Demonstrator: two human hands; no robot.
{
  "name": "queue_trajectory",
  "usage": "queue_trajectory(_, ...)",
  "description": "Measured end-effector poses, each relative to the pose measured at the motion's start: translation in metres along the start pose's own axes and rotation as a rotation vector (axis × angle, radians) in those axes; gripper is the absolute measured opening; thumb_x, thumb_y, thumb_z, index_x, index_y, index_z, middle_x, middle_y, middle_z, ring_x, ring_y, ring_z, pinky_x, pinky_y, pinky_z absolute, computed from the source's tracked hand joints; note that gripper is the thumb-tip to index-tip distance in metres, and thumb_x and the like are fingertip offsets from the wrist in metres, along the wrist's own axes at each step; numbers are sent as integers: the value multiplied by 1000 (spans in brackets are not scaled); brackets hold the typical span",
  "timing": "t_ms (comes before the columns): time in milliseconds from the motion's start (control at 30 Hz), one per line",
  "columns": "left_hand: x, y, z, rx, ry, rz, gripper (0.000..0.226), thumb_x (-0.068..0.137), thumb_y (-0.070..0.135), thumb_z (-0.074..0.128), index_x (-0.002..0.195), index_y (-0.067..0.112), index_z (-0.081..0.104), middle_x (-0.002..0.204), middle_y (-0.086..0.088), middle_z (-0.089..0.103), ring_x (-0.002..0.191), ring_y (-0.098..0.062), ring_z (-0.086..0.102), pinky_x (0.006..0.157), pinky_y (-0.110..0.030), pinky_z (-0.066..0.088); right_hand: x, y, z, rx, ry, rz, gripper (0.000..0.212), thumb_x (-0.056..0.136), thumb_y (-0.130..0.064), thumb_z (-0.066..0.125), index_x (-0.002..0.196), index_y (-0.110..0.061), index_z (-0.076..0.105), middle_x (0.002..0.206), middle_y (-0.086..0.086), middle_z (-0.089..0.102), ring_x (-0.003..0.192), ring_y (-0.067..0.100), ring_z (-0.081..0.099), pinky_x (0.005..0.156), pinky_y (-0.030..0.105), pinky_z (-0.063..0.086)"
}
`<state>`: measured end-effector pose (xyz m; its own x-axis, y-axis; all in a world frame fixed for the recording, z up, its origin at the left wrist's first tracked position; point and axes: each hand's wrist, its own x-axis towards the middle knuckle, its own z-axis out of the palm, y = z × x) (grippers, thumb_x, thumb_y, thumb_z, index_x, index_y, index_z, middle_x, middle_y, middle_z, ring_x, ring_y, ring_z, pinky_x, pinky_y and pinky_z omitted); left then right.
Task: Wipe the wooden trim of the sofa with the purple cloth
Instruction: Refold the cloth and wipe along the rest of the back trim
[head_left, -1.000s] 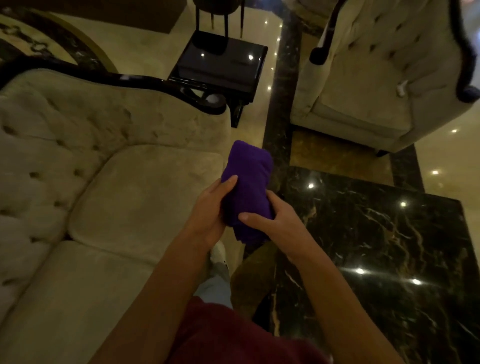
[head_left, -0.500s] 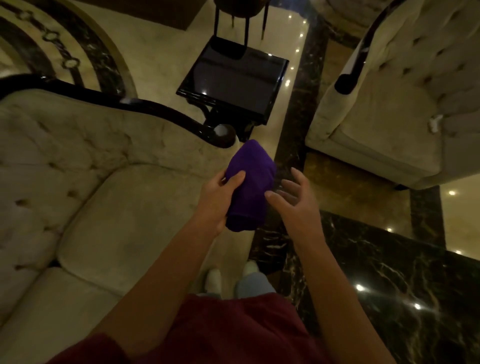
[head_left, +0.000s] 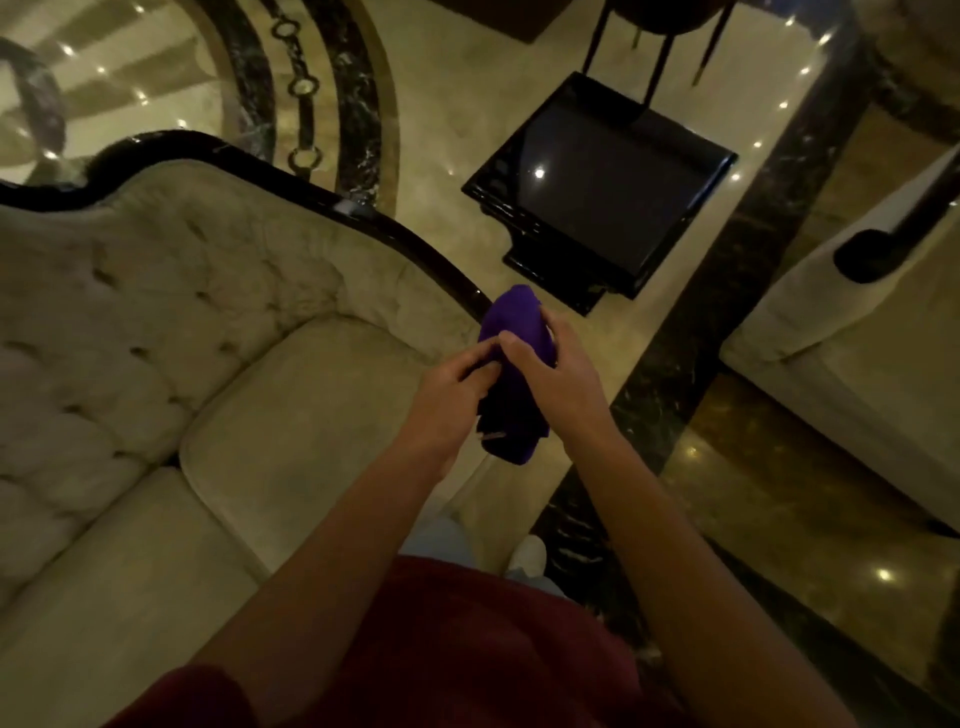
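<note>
The cream tufted sofa (head_left: 156, 364) fills the left half of the head view; its dark wooden trim (head_left: 332, 202) runs along the top of the backrest and curves down toward the armrest end. A glossy black side table (head_left: 602, 192) stands on the pale floor beyond that armrest, and a second upholstered chair (head_left: 841, 322) sits well apart at the right edge. The person stands at the sofa's front corner with both bare forearms extended. The purple cloth (head_left: 511, 374) is held in the air between the two hands, bunched lengthwise, its upper end just beside the lower end of the trim; whether it touches the wood cannot be told. The left hand (head_left: 452, 395) pinches the cloth's near side with fingers curled, and the right hand (head_left: 556, 374) closes over its far side, thumb on top.

Step in hand, by judgement: readying the cloth before the first stroke; no wiping has begun. The next move calls for pressing a flat pad of cloth onto the trim's lower end and drawing it along the curve.

Compared with half a second earlier, the right hand, then open and clear of the cloth, now grips it; both hands and cloth lie closer to the trim, and the view has tilted farther over the backrest.
</note>
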<state>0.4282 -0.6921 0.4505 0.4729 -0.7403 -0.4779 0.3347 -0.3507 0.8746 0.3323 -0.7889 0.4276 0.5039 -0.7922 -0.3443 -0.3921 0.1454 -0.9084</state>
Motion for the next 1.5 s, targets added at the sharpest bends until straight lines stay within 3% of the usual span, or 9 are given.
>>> queue_trajectory(233, 70, -11, -39, -59, -79, -68, 37, 110, 24, 38, 132, 17, 67, 126, -5, 73, 112, -24, 72, 91, -35, 61, 68, 17, 18, 29, -16, 156, 50, 93, -56, 66, 138, -37, 54, 116, -13, 65, 102, 11, 68, 80, 31, 60)
queue_trajectory(367, 124, -26, -64, -63, -95, -177, 32, 109, 23, 40, 124, 20, 68, 124, -5, 74, 114, -26, 70, 98, -40, 56, 101, 21, 15, 59, 114, 252, 23, 95, -45, 71, 115, -44, 59, 113, -8, 68, 87, 6, 73, 63, 17, 58)
queue_trajectory(600, 232, -44, -104, -152, 202, -352, 20, 106, 31, 46, 111, 20, 62, 100, 2, 63, 82, -11, 58, 75, -28, 46, 186, 30, 11, -53, 249, 179, 14, 102, -38, 62, 115, -38, 58, 115, -7, 67, 106, 15, 67, 95, 43, 59)
queue_trajectory(700, 274, -75, -115, -100, 264, -411, 34, 106, 42, 45, 131, 22, 57, 110, 5, 61, 92, -11, 58, 80, -27, 47, 235, 51, 20, -173, 234, 126, 10, 102, -35, 61, 112, -34, 58, 103, -17, 62, 97, 3, 63, 88, 29, 58)
queue_trajectory(833, 314, -110, -114, -152, 449, -407, 22, 102, 38, 48, 107, 28, 67, 90, 13, 66, 75, -1, 64, 63, -19, 49, 292, 90, 35, -349, 188, 40, 22, 105, -30, 56, 125, -20, 59, 99, -22, 57, 86, -15, 54, 73, 2, 44)
queue_trajectory(1000, 343, -141, -102, -172, 614, -373, 22, 104, 35, 48, 116, 21, 59, 112, -2, 66, 94, -16, 61, 83, -32, 52, 317, 131, 52, -482, 139, -125, 27, 102, -23, 54, 117, -2, 62, 111, 15, 64, 106, 28, 60, 93, 49, 51)
queue_trajectory(1167, 358, -165, -81, -190, 814, -366, 17, 104, 26, 49, 115, 14, 55, 96, 3, 59, 93, -18, 60, 84, -35, 50, 308, 172, 54, -675, 18, -334, 50, 96, -29, 53, 137, -1, 57, 137, 20, 59, 130, 37, 54, 110, 54, 42)
queue_trajectory(1300, 347, -173, -69, -147, 772, -366, 43, 106, 30, 47, 147, 17, 40, 130, -4, 60, 113, -24, 65, 101, -39, 54, 295, 182, 57, -680, 13, -375, 52, 94, -27, 53, 138, 1, 56, 144, 21, 56, 142, 43, 45, 123, 61, 24)
queue_trajectory(1500, 337, -177, -54, -175, 729, -381, 53, 107, 36, 45, 157, 26, 29, 127, 3, 57, 99, -19, 73, 82, -31, 62, 294, 183, 61, -669, -38, -410, 51, 93, -27, 53, 136, 0, 57, 144, 19, 57, 140, 39, 49, 123, 62, 24)
